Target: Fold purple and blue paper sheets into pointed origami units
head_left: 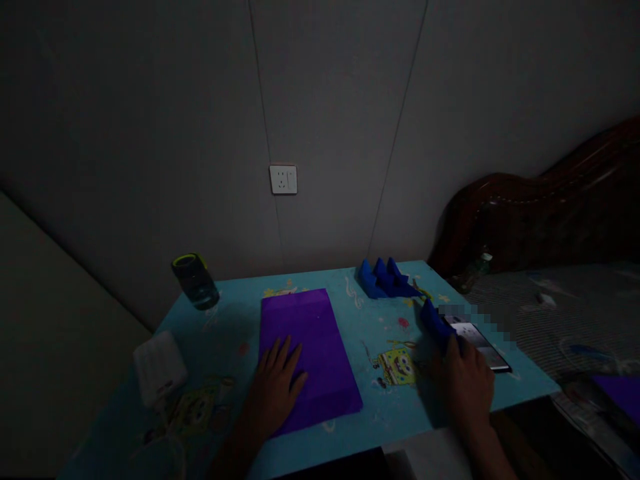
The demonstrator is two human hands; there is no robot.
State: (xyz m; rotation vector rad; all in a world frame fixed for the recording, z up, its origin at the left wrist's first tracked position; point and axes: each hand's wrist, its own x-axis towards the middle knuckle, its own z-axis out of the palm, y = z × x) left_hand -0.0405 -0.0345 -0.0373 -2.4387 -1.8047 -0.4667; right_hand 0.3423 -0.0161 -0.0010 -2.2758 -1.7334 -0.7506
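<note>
A sheet of purple paper (320,340) lies on the patterned light-blue table cover (375,427). My left hand (277,387) rests on its lower left part, palm down with fingers spread. On the right, my right hand (467,373) holds the near end of a folded blue paper piece (434,323), beside a phone (480,347) with a lit screen. Several similar folded blue pieces (385,279) stand together at the table's back edge.
A dark water bottle (196,283) stands at the back left, and a white device (160,367) with a cable lies at the left. Beyond the table's right side is a bed with a dark headboard (530,213) and a clear bottle (477,270). A socket (283,180) is on the wall.
</note>
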